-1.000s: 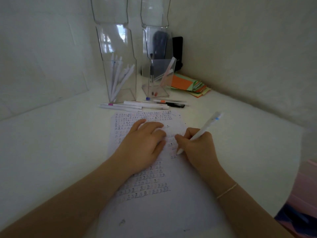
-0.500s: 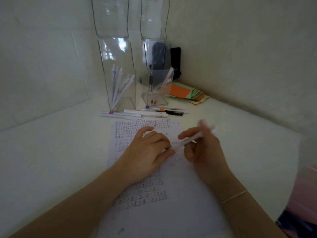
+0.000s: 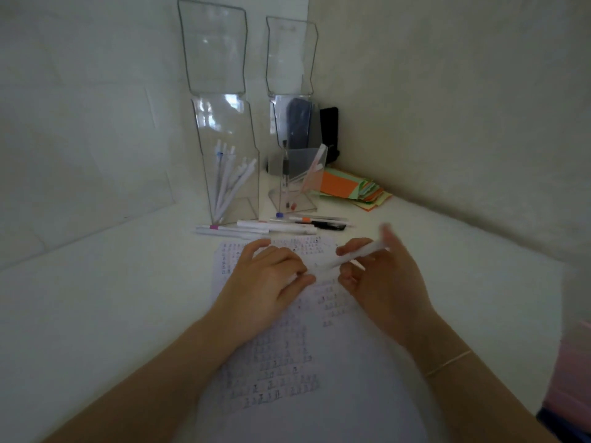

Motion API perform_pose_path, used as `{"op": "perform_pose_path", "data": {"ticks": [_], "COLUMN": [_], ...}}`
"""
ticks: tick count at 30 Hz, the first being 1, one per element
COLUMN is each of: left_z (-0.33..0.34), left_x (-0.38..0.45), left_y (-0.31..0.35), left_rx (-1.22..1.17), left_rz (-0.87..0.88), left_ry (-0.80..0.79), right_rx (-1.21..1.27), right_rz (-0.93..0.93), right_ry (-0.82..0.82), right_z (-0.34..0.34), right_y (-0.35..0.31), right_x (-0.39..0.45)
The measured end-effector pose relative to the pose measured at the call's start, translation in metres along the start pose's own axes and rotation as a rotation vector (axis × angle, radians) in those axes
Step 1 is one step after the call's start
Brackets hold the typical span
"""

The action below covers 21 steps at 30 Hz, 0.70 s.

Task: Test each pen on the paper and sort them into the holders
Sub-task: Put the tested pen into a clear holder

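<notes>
Head view: the left hand (image 3: 268, 282) lies flat on the paper (image 3: 319, 394), fingers relaxed and spread, pressing the sheet down and gripping nothing. The right hand (image 3: 380, 282) pinches a white pen (image 3: 355, 254) between thumb and fingers; the pen lies nearly level, its tip end toward the left hand, lifted off the sheet. The right hand's upper fingers are blurred.

The paper sits at the middle of the white worktop (image 3: 96, 298), its far edge just short of a row of loose pens (image 3: 271, 227) lying side by side. Rows of small test marks cover its left and upper parts; the near right part is unmarked.

Behind the loose pens stand two clear holders. The left holder (image 3: 230, 161) carries several white pens leaning inside. The right holder (image 3: 294, 174) carries a few pens, one upright and one slanted. Both holders stand close to the corner where the two walls meet, with a narrow gap between them.

A stack of coloured paper (image 3: 355, 190) lies right of the right holder, against the right wall. Bare worktop spreads wide to the left of the sheet and more narrowly to the right, up to the worktop's right edge.
</notes>
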State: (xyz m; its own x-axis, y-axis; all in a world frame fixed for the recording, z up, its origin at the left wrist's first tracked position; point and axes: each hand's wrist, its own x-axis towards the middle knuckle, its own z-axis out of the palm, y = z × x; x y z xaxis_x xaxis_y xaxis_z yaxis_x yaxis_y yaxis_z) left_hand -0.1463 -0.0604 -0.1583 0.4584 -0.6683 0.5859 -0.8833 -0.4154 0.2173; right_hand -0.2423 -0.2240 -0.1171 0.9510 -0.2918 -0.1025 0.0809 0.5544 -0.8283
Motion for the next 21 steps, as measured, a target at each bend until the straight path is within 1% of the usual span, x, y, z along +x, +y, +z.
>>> {"op": "perform_pose_path", "data": {"ticks": [2, 3, 5, 7, 9, 10, 13, 15, 17, 19, 21], "left_z": [-0.010, -0.015, -0.022, -0.024, -0.020, -0.016, -0.005, -0.004, -0.004, -0.003, -0.003], "left_x": [0.005, 0.006, 0.001, -0.007, -0.012, -0.013, -0.014, -0.015, -0.015, -0.015, -0.014], "left_y": [-0.016, -0.027, -0.051, -0.070, -0.080, -0.082, -0.084, -0.086, -0.087, -0.088, -0.088], "left_rx": [-0.047, -0.071, -0.074, -0.019, 0.015, 0.050, 0.145, 0.151, 0.154, 0.173, 0.167], "left_rz": [-0.142, -0.224, -0.340, -0.429, -0.499, -0.499, -0.453, -0.455, -0.457, -0.444, -0.437], "left_ry": [0.028, 0.051, 0.108, 0.134, 0.113, 0.082, -0.004, -0.002, 0.004, -0.007, -0.021], "right_rx": [-0.358, -0.466, -0.614, -0.771, -0.840, -0.875, -1.002, -1.099, -1.276, -1.494, -1.584], "right_rz": [-0.124, -0.178, -0.331, -0.569, -0.783, -0.830, -0.833, -0.767, -0.680, -0.607, -0.556], "right_ry": [0.039, 0.065, 0.134, 0.185, 0.127, 0.100, 0.031, -0.069, -0.136, -0.146, -0.152], "right_z": [0.024, 0.039, 0.072, 0.107, 0.137, 0.150, 0.170, 0.174, 0.174, 0.174, 0.175], "right_y": [-0.018, -0.030, -0.058, -0.082, -0.089, -0.086, -0.058, -0.034, -0.014, 0.001, 0.004], "right_x": [0.019, 0.030, 0.054, 0.077, 0.099, 0.110, 0.151, 0.174, 0.188, 0.196, 0.199]}}
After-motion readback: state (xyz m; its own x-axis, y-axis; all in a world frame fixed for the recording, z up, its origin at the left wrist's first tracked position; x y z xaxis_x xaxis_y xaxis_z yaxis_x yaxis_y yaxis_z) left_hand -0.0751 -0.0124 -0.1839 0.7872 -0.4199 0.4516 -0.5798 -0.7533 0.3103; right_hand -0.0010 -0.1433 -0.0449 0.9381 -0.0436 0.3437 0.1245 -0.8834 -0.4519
